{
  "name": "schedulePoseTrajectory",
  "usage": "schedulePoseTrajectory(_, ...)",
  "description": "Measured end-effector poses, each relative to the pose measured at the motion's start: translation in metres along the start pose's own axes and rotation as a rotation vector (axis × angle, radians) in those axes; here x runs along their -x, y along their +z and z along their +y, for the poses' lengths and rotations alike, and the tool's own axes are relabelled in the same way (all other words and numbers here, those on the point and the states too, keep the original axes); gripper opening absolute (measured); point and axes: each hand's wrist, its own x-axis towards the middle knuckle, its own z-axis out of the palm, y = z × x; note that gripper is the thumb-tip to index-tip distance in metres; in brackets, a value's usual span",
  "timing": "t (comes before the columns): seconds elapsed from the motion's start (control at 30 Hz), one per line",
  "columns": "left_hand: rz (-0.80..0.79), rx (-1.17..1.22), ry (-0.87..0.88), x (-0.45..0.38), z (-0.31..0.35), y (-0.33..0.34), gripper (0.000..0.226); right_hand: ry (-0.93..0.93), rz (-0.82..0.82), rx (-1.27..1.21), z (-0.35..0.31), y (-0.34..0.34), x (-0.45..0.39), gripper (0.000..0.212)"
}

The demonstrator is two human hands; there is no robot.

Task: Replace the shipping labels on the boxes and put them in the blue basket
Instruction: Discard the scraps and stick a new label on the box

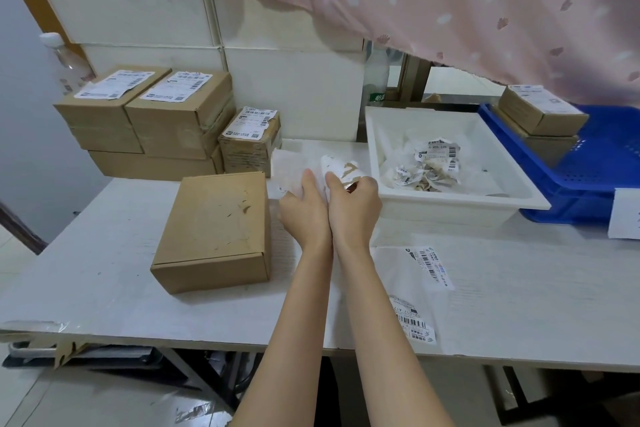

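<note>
A brown cardboard box [216,229] with a bare, scuffed top lies on the white table [104,288], left of my hands. My left hand [304,208] and my right hand [353,204] are side by side just right of the box, both gripping a crumpled torn-off label [341,168] with brown scraps stuck to it. Fresh shipping labels [427,269] lie on backing paper at the front right. The blue basket [588,177] at the far right holds two labelled boxes [540,111].
Stacked labelled boxes [152,114] stand at the back left, with a smaller labelled box [249,140] beside them. A white tray [450,201] holding crumpled label scraps sits between my hands and the basket. A pink curtain [450,3] hangs above. A plastic bottle [65,59] stands far left.
</note>
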Motion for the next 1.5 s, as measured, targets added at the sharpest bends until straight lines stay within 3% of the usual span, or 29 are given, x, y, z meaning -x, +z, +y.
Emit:
schedulePoseTrajectory(0.1,0.072,-0.048,0.028,0.001,0.0,0.001,0.037,0.051,0.0,-0.095,0.0,0.0,-0.001,0.025)
schedulePoseTrajectory(0.23,0.141,-0.073,0.048,-0.001,-0.003,0.002,0.036,0.123,0.017,-0.2,0.0,-0.003,0.001,0.031)
schedulePoseTrajectory(0.57,0.151,0.031,-0.002,0.0,-0.001,0.003,0.033,0.386,-0.125,-0.491,-0.004,-0.005,0.0,0.012)
schedulePoseTrajectory(0.67,0.133,0.014,0.034,0.0,0.0,0.003,0.024,0.401,-0.126,-0.537,-0.008,-0.001,0.001,0.014)
schedulePoseTrajectory(0.77,0.124,-0.01,0.088,-0.002,0.0,0.002,0.029,0.381,-0.112,-0.555,-0.007,0.001,0.001,0.036)
schedulePoseTrajectory(0.87,0.12,-0.015,0.131,-0.001,0.0,0.003,0.037,0.366,-0.153,-0.54,-0.008,0.002,0.003,0.017)
schedulePoseTrajectory(1.07,0.114,-0.01,0.224,0.004,0.003,0.003,0.039,0.289,-0.15,-0.459,-0.003,-0.002,0.002,0.02)
schedulePoseTrajectory(1.13,0.136,-0.028,0.207,0.004,0.003,0.004,0.041,0.259,-0.103,-0.454,-0.001,-0.002,0.0,0.032)
schedulePoseTrajectory(1.33,0.214,0.026,0.103,-0.001,-0.003,0.001,0.032,0.237,-0.017,-0.467,-0.001,0.003,0.001,0.021)
schedulePoseTrajectory(1.5,0.218,0.075,0.057,-0.003,-0.002,-0.001,0.025,0.382,-0.048,-0.51,-0.004,0.0,0.003,0.02)
